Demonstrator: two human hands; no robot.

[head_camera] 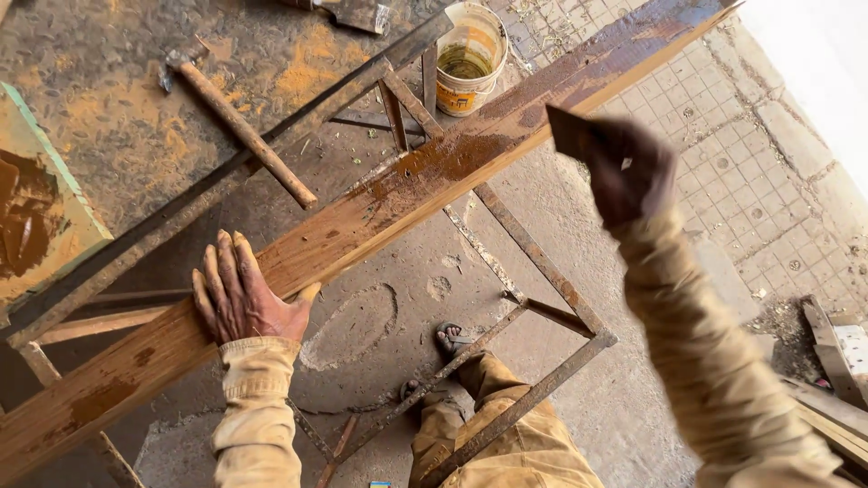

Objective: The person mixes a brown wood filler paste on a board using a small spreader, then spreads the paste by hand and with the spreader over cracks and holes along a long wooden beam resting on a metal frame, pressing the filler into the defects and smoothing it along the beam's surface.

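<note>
We see the right hand (633, 172) raised in the air above the plank, its fingers pinched tight on a flat dark scraper (570, 134). The left hand (242, 294) lies flat and open on the long wooden plank (362, 217), pressing down, holding nothing. The plank is brown and runs across a rusty metal frame (542, 262), from the low left up to the top right. It has wet, orange-brown paste smeared on its middle (443, 158). A hammer (237, 122) with a wooden handle lies on the stained table behind. A white bucket (468, 59) with brown stuff inside stands on the floor beyond the plank.
</note>
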